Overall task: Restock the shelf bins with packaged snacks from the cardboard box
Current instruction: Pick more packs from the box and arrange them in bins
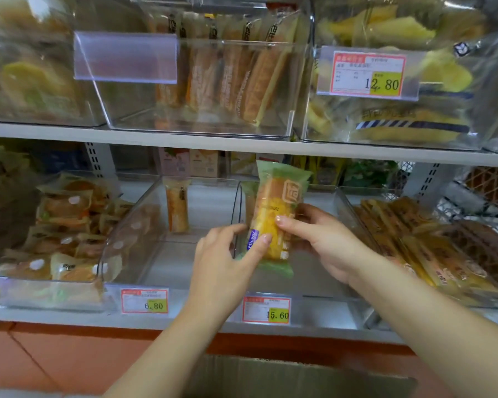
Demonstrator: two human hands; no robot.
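A green-wrapped snack pack [276, 208] with a yellow cake inside stands upright, held by both hands over a clear bin [314, 282] on the lower shelf. My left hand [224, 259] grips its lower left edge with thumb and fingers. My right hand [322, 239] holds its right side, thumb on the front. That bin looks otherwise bare, above the 15.60 price tag [266, 310]. The cardboard box [285, 374] lies below at the bottom edge, its inside hidden.
The clear bin to the left [144, 262] holds one upright snack [177, 206]. Bins further left [61, 239] and right [431, 248] are full of packs. The upper shelf [242, 142] carries more clear bins. An orange base panel [69, 354] runs beneath the shelf.
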